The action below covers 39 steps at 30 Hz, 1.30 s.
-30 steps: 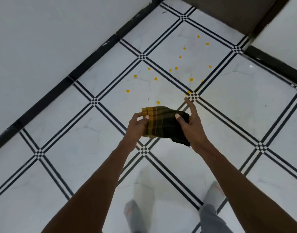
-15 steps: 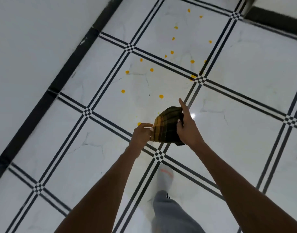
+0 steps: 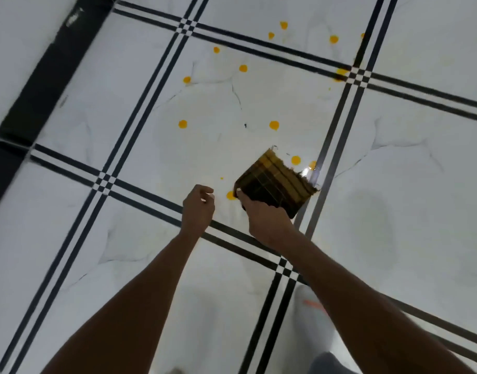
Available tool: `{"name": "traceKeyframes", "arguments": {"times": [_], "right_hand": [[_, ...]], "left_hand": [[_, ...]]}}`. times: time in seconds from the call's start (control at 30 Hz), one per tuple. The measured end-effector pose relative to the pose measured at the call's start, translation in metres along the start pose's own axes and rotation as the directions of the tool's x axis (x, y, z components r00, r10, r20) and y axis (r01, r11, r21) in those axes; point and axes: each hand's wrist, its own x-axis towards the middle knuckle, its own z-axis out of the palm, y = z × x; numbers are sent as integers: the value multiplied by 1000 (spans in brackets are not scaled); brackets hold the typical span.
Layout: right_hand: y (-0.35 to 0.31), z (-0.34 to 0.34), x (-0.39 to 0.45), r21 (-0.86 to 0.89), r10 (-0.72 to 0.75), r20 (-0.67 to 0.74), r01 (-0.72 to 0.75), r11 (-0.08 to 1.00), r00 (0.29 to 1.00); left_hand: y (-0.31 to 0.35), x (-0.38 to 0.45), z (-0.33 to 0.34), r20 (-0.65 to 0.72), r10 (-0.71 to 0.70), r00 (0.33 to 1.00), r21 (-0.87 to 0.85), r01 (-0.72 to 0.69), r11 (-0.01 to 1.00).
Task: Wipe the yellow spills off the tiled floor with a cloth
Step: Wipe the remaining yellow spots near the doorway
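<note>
Several yellow spills (image 3: pixel 274 125) dot the white tiled floor (image 3: pixel 210 147) ahead of me, from the near tile up to the top edge. My right hand (image 3: pixel 264 220) grips a folded dark plaid cloth (image 3: pixel 276 183) with yellow stripes, held low over the floor. One yellow spot (image 3: pixel 231 195) lies right beside its thumb. My left hand (image 3: pixel 199 209) hangs just left of the cloth, fingers loosely curled, holding nothing. Whether the cloth touches the floor is unclear.
A white wall with a black skirting strip (image 3: pixel 42 85) runs along the left. Black double grout lines (image 3: pixel 337 125) cross the tiles. My foot in a white sock (image 3: pixel 313 317) stands at the lower right, under my right arm.
My left hand has let go of the cloth; the right hand alone now holds it. The view has dropped closer to the floor, and the spills look larger.
</note>
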Motion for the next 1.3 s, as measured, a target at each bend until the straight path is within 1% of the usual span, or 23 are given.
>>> {"name": "traceKeyframes", "arguments": {"times": [0.07, 0.13, 0.2, 0.23, 0.27, 0.37, 0.43, 0.47, 0.53, 0.57, 0.6, 0.7, 0.73, 0.77, 0.83, 0.9, 0.93, 1.0, 1.07, 1.13, 1.17, 1.2, 1.3], "right_hand": [[3, 25, 12, 110, 68, -30, -64, 992, 997], [17, 34, 25, 245, 158, -226, -101, 964, 961], [38, 37, 45, 259, 195, -495, -70, 963, 846], [48, 37, 57, 219, 179, -577, -60, 974, 797], [57, 38, 70, 176, 152, -607, -55, 983, 780], [60, 62, 98, 49, 89, -536, -74, 996, 839], [56, 81, 96, -76, 25, -539, -79, 994, 842], [59, 86, 92, -138, -29, -540, -54, 989, 841], [74, 81, 93, -215, -136, -527, 23, 976, 839], [81, 74, 101, -240, -142, -540, 10, 971, 830], [85, 65, 112, -222, -93, -564, -42, 974, 820], [57, 42, 157, -10, 171, -642, -231, 973, 748], [39, 38, 167, 17, 207, -637, -254, 967, 743], [20, 41, 171, -7, 173, -622, -226, 974, 764], [-5, 62, 153, -150, -21, -546, -73, 986, 837], [0, 86, 115, -283, -202, -458, 73, 956, 866], [12, 92, 99, -318, -250, -419, 117, 941, 873], [47, 84, 95, -306, -222, -448, 85, 948, 866], [67, 59, 119, -200, -41, -553, -85, 976, 832], [51, 40, 152, -82, 113, -604, -202, 976, 789], [31, 40, 162, -70, 128, -598, -211, 975, 791], [11, 46, 163, -97, 97, -588, -189, 977, 803], [-8, 84, 119, -313, -197, -447, 54, 948, 872]], "left_hand": [[-15, 17, 3, -28, 57, 998, 97, -54, 994], [-27, 33, 3, -76, 143, 987, 165, -129, 978], [-36, 51, 3, -125, 229, 965, 213, -199, 956], [-40, 62, 2, -154, 280, 948, 257, -235, 937], [-43, 73, 2, -180, 340, 923, 322, -271, 907], [-60, 99, 6, -184, 522, 833, 582, -336, 740], [-74, 105, 10, -171, 612, 772, 677, -359, 643], [-81, 106, 14, -182, 643, 743, 683, -375, 627], [-91, 107, 17, -245, 658, 712, 643, -388, 660], [-93, 110, 18, -266, 654, 709, 619, -395, 679], [-94, 110, 18, -272, 648, 712, 606, -396, 690], [-96, 112, 17, -253, 653, 714, 610, -406, 680], [-95, 114, 18, -242, 662, 709, 607, -422, 673], [-95, 115, 17, -238, 662, 711, 603, -426, 674], [-94, 115, 16, -234, 656, 717, 595, -428, 680], [-93, 114, 13, -238, 650, 722, 585, -428, 689], [-92, 113, 13, -236, 646, 726, 579, -428, 694], [-93, 111, 14, -231, 634, 738, 570, -426, 703], [-93, 113, 15, -214, 632, 745, 572, -429, 699], [-93, 116, 16, -192, 634, 749, 594, -425, 683], [-94, 116, 16, -177, 632, 754, 606, -423, 674], [-94, 116, 16, -156, 632, 759, 618, -424, 662], [-95, 116, 13, -120, 628, 769, 646, -419, 637]]}}
